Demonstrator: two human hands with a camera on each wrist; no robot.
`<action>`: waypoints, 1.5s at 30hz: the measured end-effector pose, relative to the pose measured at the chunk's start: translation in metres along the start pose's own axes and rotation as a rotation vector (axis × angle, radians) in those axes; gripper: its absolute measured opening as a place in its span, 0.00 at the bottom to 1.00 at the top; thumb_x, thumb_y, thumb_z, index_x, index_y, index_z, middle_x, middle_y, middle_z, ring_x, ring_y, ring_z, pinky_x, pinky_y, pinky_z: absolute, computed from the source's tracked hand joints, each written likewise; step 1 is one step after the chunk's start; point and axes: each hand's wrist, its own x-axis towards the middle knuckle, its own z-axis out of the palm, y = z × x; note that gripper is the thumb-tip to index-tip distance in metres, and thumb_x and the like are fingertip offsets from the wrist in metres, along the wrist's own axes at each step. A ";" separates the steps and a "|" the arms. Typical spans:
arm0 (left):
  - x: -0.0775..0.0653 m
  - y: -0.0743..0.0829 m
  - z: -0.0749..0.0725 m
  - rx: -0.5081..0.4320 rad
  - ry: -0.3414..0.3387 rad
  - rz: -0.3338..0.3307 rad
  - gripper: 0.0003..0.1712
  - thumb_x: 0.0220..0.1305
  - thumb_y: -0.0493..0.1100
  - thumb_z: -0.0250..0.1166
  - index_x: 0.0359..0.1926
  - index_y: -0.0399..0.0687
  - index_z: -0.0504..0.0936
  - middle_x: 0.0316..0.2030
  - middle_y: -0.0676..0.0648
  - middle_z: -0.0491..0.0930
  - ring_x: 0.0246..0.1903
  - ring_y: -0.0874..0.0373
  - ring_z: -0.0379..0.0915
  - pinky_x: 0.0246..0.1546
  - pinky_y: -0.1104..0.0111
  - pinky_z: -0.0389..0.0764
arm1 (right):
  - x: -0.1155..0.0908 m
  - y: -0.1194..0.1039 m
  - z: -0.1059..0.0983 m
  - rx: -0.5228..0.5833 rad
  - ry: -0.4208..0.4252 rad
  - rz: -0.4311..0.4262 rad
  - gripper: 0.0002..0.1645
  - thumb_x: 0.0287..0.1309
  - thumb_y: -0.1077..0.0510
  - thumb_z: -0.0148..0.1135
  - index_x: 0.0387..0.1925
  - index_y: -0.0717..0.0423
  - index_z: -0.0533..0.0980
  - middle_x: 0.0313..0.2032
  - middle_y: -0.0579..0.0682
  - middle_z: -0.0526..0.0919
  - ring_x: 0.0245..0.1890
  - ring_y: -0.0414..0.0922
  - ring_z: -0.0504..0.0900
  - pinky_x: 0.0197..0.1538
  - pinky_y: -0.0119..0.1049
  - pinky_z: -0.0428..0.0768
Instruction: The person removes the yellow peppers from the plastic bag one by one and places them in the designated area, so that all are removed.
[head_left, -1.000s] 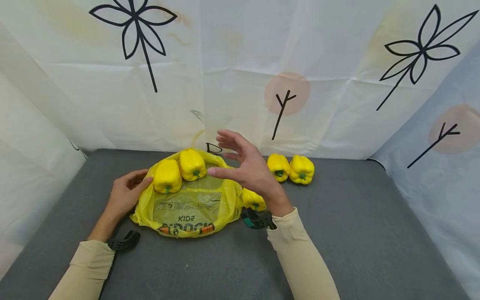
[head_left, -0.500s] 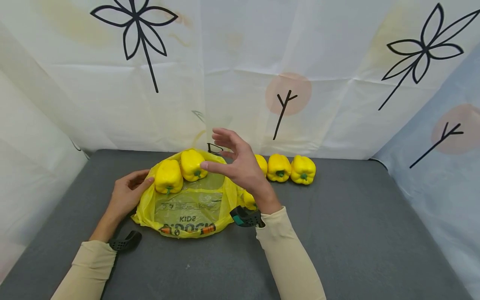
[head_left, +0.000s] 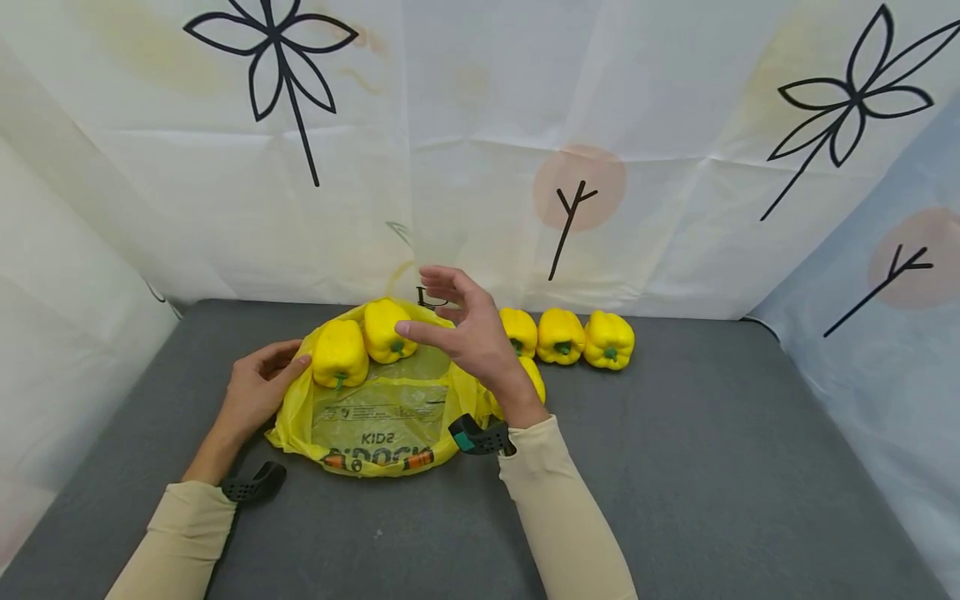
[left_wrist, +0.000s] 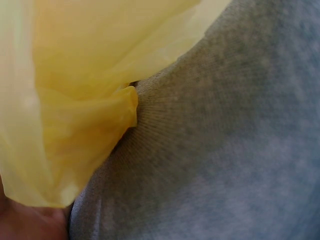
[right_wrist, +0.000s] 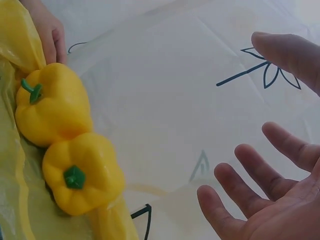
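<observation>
A yellow translucent plastic bag [head_left: 378,417] lies spread open on the dark grey table. Two yellow bell peppers [head_left: 340,354] [head_left: 388,332] sit inside it, toward the back left. My left hand [head_left: 258,385] grips the bag's left rim, thumb over the edge beside the nearer pepper; in the left wrist view the bag [left_wrist: 85,125] mostly hides that hand. Above the bag's right side hovers my right hand [head_left: 476,333], fingers spread and holding nothing, as the right wrist view also shows with its bare palm [right_wrist: 280,200].
Three yellow bell peppers [head_left: 561,337] stand in a row right of the bag at the back of the table [head_left: 690,467]. Another bell pepper [head_left: 534,379] is partly hidden behind my right wrist. A white printed cloth [head_left: 480,100] hangs behind the table.
My right hand has moved left, uncovering more of the peppers on the right. The left hand keeps its hold on the bag's rim, and the two peppers inside stay put.
</observation>
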 end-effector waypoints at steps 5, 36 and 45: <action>0.000 0.000 0.001 0.006 0.000 -0.007 0.26 0.75 0.49 0.62 0.64 0.35 0.77 0.47 0.44 0.80 0.39 0.76 0.76 0.39 0.83 0.78 | 0.001 0.001 0.003 -0.005 0.010 0.005 0.39 0.57 0.58 0.73 0.69 0.55 0.70 0.64 0.50 0.74 0.63 0.45 0.72 0.67 0.54 0.70; 0.001 -0.002 0.002 0.011 0.003 -0.020 0.26 0.75 0.50 0.61 0.64 0.35 0.77 0.48 0.46 0.80 0.40 0.76 0.76 0.40 0.84 0.77 | 0.012 0.035 0.017 -0.056 0.009 0.115 0.44 0.57 0.57 0.75 0.72 0.55 0.66 0.69 0.54 0.68 0.70 0.58 0.66 0.69 0.52 0.67; 0.000 -0.001 0.000 0.008 -0.002 -0.012 0.26 0.75 0.49 0.62 0.65 0.36 0.77 0.48 0.46 0.80 0.40 0.76 0.76 0.40 0.83 0.77 | 0.013 0.052 0.027 -0.059 0.000 0.152 0.46 0.58 0.55 0.75 0.74 0.56 0.64 0.71 0.53 0.66 0.71 0.55 0.64 0.70 0.51 0.67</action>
